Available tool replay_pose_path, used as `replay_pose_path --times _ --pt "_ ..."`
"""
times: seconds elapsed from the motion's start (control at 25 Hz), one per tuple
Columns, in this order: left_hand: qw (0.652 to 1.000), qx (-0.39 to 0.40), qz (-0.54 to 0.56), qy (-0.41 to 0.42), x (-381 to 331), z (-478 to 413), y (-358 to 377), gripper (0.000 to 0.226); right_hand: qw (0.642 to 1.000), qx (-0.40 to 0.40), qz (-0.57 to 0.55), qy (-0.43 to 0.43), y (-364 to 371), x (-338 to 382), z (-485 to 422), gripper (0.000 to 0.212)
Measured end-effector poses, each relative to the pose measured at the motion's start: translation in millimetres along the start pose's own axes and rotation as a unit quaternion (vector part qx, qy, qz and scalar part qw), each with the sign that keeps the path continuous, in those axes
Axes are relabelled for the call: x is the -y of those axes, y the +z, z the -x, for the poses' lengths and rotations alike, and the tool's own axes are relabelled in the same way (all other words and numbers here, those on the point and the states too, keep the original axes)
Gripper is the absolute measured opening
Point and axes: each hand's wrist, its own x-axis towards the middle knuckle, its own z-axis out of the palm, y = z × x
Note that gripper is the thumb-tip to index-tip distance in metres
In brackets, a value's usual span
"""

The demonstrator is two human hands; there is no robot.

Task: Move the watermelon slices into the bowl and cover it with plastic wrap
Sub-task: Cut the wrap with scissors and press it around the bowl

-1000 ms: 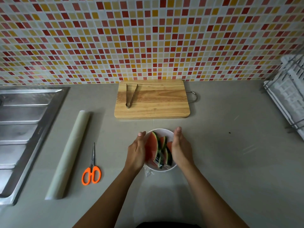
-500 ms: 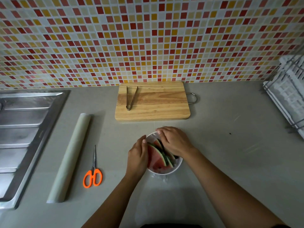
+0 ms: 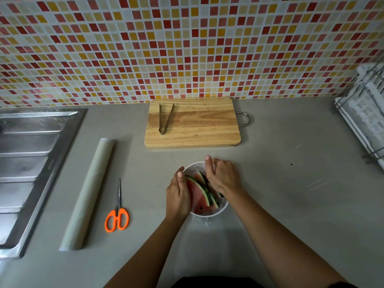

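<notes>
The fingers (image 3: 180, 178) of the left hand (image 3: 178, 194) lay straight and released, flat against the left wall of the bowl (image 3: 224, 205). They pressed the plastic wrap (image 3: 201, 221) to that wall, apparently to steady the bowl and seat the film.

The fingers of the right hand (image 3: 223, 178) were curled over the far rim, on the film. Whether they pinched it or only pressed it could not be told. The probable purpose was to draw the film taut and tuck it below the rim.

Between the two sets of fingers, the bowl contained the watermelon slices (image 3: 198, 193), stacked on edge under the film. Transfer was judged complete, with sealing in progress. A crumpled skirt of film projected from under the bowl on the wrist side.

Left of the left fingers, well apart on the surface (image 3: 291, 204), lay the scissors (image 3: 117, 217), and beyond them the wrap roll (image 3: 87, 194). Beyond the right fingertips, the cutting board (image 3: 199, 125) carried the tongs (image 3: 165, 118).
</notes>
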Motion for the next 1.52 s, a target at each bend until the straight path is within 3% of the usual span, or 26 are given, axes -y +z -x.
replay_pose_path --times 0.32,0.44,0.56,0.64,0.76,0.84,0.92,1.0,1.08,1.16,1.24,1.52 --pt "1.000 0.010 0.005 -0.013 -2 -1 -1 0.070 0.993 0.001 -0.021 0.113 3 -2 -3 0.093" --pt "1.000 0.010 -0.003 -0.007 -3 -1 -1 0.067 0.978 0.012 -0.178 0.106 1 -4 -7 0.081" --pt "1.000 0.015 -0.003 -0.006 -1 -1 -3 0.066 0.942 0.101 -0.307 0.096 -4 -4 -7 0.071" --pt "1.000 0.019 0.000 -0.006 -1 -1 -3 0.068 0.935 0.143 -0.303 0.115 -8 -3 -9 0.092" --pt "1.000 0.024 -0.008 -0.010 -1 -2 -2 0.067 0.950 0.145 -0.246 0.129 -12 2 -12 0.121" --pt "1.000 0.024 -0.012 -0.008 0 -2 -1 0.066 0.960 0.137 -0.211 0.124 -15 4 -11 0.115" --pt "1.000 0.027 -0.011 -0.010 0 -3 -1 0.067 0.971 0.126 -0.169 0.113 -14 6 -9 0.093" --pt "0.999 0.032 -0.010 -0.013 1 -3 -2 0.068 0.972 0.121 -0.164 0.116 -11 5 -9 0.091" --pt "0.999 0.032 -0.010 -0.014 1 -4 -2 0.066 0.957 0.110 -0.241 0.115 -7 0 -10 0.103" --pt "0.999 0.028 -0.011 -0.014 1 -4 -2 0.065 0.936 0.086 -0.329 0.093 -6 -1 -7 0.089" --pt "0.999 0.029 -0.009 -0.017 1 -4 -2 0.069 0.934 0.079 -0.343 0.066 -9 1 -3 0.072" --pt "0.999 0.031 -0.009 -0.020 1 -6 -2 0.069 0.951 0.090 -0.286 0.073 -11 3 -6 0.087"
